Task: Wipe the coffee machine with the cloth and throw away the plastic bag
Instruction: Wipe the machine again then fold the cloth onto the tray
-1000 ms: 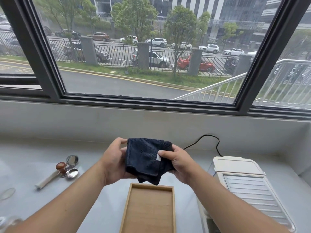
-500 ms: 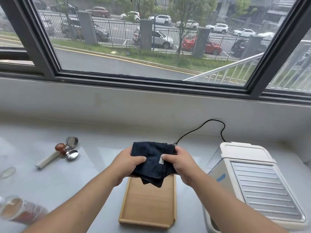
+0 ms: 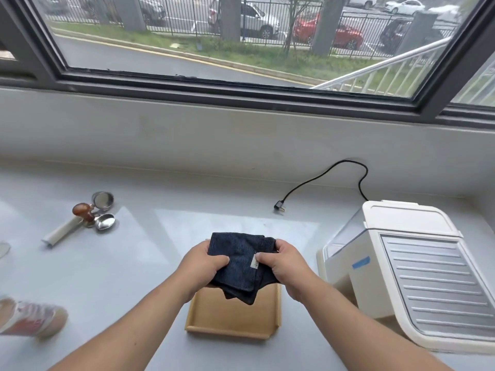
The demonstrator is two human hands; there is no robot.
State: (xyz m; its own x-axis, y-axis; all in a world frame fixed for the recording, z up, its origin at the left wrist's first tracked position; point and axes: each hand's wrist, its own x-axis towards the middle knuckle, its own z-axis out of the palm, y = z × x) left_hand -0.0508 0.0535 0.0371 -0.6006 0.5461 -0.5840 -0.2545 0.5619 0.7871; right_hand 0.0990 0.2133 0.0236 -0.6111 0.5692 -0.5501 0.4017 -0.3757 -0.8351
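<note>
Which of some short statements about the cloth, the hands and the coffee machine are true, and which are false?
1. The left hand and right hand both grip the cloth. True.
2. The coffee machine has its plug in a socket. False: the plug lies loose on the counter.
3. The cloth is held above the wooden tray. True.
4. The cloth touches the coffee machine. False: it is held apart from it.

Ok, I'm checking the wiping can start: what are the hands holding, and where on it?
The dark cloth: left hand grips its left side, right hand pinches its right side by the white label.
</note>
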